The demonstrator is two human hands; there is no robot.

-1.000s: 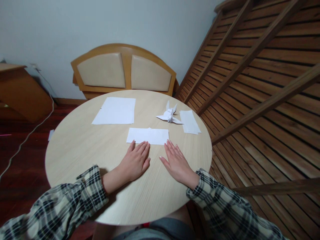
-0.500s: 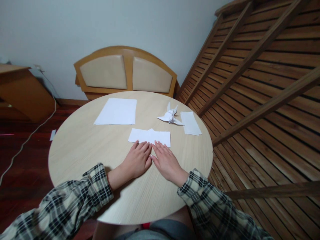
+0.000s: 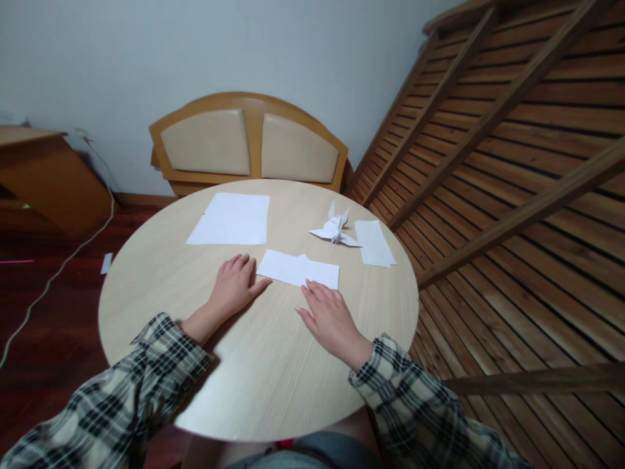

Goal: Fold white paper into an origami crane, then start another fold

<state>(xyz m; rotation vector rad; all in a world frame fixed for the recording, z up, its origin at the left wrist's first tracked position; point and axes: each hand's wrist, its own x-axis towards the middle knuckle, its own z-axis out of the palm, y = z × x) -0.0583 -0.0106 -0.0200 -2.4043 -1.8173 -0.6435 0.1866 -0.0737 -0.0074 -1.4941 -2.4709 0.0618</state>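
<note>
A folded sheet of white paper (image 3: pixel 297 266) lies flat before me, with a small peak at the middle of its far edge. My left hand (image 3: pixel 235 284) rests palm down just left of it, thumb stretched out near the paper's near left corner. The fingertips of my right hand (image 3: pixel 331 318) are at the near right edge of the paper, fingers extended and thumb apart. Neither hand grips anything. Beyond the paper, to the right, stands a folded white paper crane (image 3: pixel 336 228).
A stack of white sheets (image 3: pixel 232 219) lies at the back left of the round wooden table (image 3: pixel 161 286). Narrower paper strips (image 3: pixel 375 242) lie near its right edge. A slatted wooden structure (image 3: pixel 517 195) leans close on the right. A padded headboard (image 3: pixel 209 143) stands behind.
My left hand has slid left off the folded paper, away from my right hand. The paper now sits slightly turned, its right end nearer me. My right hand stays at its near edge.
</note>
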